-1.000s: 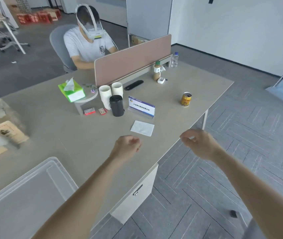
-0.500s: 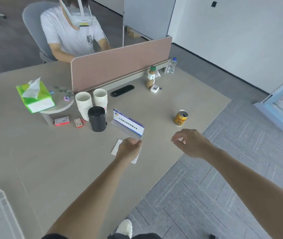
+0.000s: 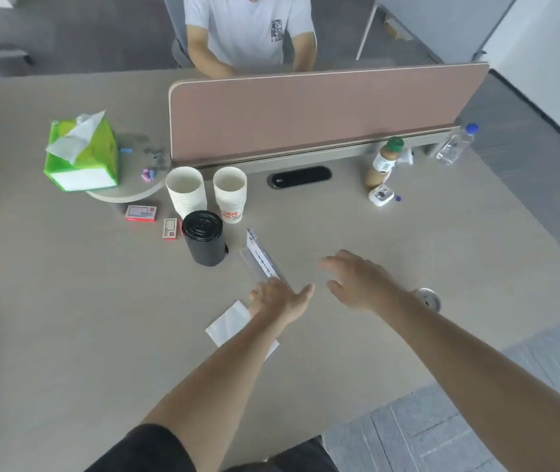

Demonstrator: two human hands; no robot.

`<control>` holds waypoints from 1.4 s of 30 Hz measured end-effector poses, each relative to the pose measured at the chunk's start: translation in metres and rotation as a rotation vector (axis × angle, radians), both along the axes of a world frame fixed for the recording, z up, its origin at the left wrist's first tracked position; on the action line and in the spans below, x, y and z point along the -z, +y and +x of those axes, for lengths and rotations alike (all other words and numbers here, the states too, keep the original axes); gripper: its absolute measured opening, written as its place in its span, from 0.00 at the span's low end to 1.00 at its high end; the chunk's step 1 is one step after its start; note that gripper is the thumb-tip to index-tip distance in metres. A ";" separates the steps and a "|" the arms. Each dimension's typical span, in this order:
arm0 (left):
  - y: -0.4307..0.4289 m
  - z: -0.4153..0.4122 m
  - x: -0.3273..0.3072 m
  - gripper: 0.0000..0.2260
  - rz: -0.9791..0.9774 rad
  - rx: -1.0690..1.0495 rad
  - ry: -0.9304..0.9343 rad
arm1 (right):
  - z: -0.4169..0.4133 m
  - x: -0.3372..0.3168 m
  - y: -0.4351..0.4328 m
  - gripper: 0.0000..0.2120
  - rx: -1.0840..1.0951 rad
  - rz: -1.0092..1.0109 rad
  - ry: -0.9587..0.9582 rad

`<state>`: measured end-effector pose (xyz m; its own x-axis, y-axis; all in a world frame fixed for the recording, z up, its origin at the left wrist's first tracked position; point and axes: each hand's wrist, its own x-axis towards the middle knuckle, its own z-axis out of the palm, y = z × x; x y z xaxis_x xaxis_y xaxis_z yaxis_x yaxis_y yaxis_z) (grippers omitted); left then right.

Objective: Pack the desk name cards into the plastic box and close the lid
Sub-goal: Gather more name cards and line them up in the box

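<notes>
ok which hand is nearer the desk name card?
Left. The left hand is at the near end of the desk name card; the right hand hovers to its right, apart.
</notes>
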<state>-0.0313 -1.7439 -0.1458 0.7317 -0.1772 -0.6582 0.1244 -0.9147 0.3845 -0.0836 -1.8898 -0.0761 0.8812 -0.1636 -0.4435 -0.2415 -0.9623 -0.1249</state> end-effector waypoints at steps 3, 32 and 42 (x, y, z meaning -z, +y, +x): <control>-0.018 0.000 0.000 0.20 0.054 -0.073 0.085 | 0.041 0.011 -0.017 0.22 -0.133 0.032 -0.002; 0.114 -0.039 -0.022 0.09 -0.037 -0.176 -0.221 | 0.131 -0.017 0.049 0.06 -0.834 0.075 -0.057; 0.321 -0.154 -0.064 0.11 -0.185 -0.337 -0.356 | 0.032 -0.069 0.250 0.10 -1.076 0.045 -0.336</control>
<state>-0.1854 -1.4227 -0.0822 0.9410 0.0173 -0.3380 0.2324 -0.7590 0.6082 -0.0513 -1.6400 -0.0066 0.6299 0.7632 -0.1442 0.7633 -0.6426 -0.0668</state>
